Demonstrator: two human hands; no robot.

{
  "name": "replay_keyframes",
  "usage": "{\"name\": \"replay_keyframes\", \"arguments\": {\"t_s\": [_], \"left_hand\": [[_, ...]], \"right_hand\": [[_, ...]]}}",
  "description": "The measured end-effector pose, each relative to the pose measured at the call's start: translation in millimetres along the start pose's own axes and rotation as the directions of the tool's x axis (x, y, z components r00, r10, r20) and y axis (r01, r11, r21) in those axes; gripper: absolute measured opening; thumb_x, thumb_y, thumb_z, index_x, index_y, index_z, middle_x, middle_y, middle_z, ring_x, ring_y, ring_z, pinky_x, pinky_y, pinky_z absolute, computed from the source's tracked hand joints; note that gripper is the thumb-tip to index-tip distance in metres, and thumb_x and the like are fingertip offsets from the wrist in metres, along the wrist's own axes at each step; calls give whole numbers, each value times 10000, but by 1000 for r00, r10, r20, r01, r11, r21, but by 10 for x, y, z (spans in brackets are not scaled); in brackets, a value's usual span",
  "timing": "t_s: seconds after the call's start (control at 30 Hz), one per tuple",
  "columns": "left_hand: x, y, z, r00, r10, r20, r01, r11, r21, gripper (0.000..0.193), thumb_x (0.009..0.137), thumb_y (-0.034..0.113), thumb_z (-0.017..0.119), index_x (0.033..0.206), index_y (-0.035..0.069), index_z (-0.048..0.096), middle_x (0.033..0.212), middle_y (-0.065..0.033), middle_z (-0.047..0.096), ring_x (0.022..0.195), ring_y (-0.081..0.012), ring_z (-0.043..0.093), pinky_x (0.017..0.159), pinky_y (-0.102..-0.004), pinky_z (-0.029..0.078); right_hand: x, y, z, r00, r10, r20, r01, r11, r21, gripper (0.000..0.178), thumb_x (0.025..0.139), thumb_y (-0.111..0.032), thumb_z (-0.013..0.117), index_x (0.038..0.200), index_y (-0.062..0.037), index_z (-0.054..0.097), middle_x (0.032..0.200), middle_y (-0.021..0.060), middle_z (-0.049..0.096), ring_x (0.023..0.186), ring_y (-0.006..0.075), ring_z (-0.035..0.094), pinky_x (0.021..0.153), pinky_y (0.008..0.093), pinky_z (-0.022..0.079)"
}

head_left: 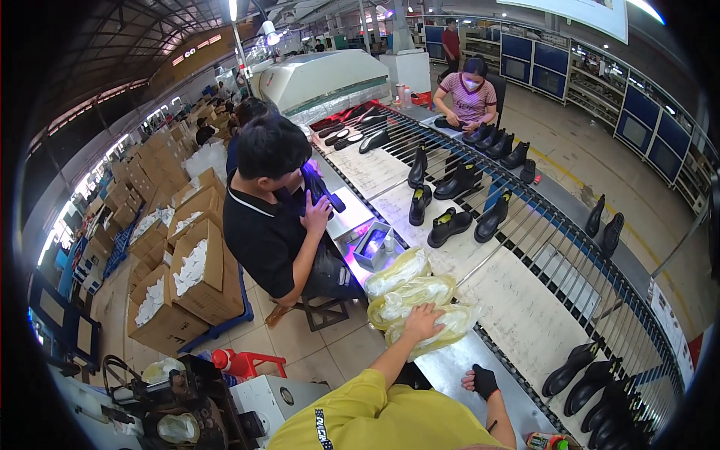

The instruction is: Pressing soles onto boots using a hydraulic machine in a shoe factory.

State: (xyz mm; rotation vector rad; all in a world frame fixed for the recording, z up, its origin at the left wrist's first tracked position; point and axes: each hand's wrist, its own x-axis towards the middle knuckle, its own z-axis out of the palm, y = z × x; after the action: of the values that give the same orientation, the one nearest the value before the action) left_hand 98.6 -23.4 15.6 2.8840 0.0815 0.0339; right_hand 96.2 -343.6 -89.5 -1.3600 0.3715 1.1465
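My left hand [424,322] lies with spread fingers on the nearest of several yellowish clear plastic bags [409,298] holding white contents I cannot make out. The bags sit in a row across the metal side table [457,367] and the conveyor's edge. Close to my body, my right hand [481,381], in a black fingerless glove, rests on the metal surface with its fingers curled in and nothing showing in them. A bottle with a red and green label [546,441] stands by my right forearm.
Black ankle boots [452,227] stand on the conveyor [517,307]; more boots [570,369] line its right side. At left, a co-worker in black [262,225] handles a dark shoe beside a grey bin [375,246]. Another person [471,97] sits opposite. Cartons [210,281] and a red stool [251,364] occupy the floor.
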Motion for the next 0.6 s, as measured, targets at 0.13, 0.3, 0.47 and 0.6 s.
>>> {"name": "replay_keyframes", "arguments": {"t_s": [0.13, 0.3, 0.47, 0.6], "left_hand": [[-11, 10, -5, 1000, -10, 24, 10, 1000, -13, 510, 899, 495, 566, 1345, 248, 560, 1445, -137, 453, 1326, -298, 413, 1091, -449, 309], [-7, 16, -8, 1000, 11, -12, -12, 1000, -17, 507, 900, 489, 564, 1342, 243, 562, 1425, -143, 466, 1310, -301, 425, 1088, -447, 309], [-10, -8, 4, 1000, 0, 3, 0, 1000, 3, 507, 903, 497, 555, 1344, 247, 561, 1422, -142, 471, 1312, -297, 426, 1077, -444, 314], [-4, -4, -9, 1000, -8, 9, 8, 1000, 11, 509, 903, 502, 552, 1348, 254, 558, 1422, -141, 473, 1313, -292, 427, 1068, -441, 320]], "right_hand": [[-5, -4, -7, 1000, 7, -7, -7, 1000, -18, 446, 988, -433, 457, 997, -2, 572, 840, 199, 696, 641, 279, 680, 575, 354, 553], [18, 20, -34, 1000, -11, -7, 11, 1000, -23, 479, 970, -465, 497, 1012, 1, 597, 876, 202, 713, 679, 286, 706, 583, 347, 561], [-28, -27, 30, 1000, -8, -8, 7, 1000, -25, 458, 976, -448, 482, 998, -1, 584, 859, 203, 705, 652, 281, 690, 575, 346, 557], [-56, -58, 67, 1000, 5, -29, -6, 1000, -29, 435, 982, -430, 469, 981, -7, 573, 833, 201, 698, 618, 271, 674, 561, 346, 551]]}}
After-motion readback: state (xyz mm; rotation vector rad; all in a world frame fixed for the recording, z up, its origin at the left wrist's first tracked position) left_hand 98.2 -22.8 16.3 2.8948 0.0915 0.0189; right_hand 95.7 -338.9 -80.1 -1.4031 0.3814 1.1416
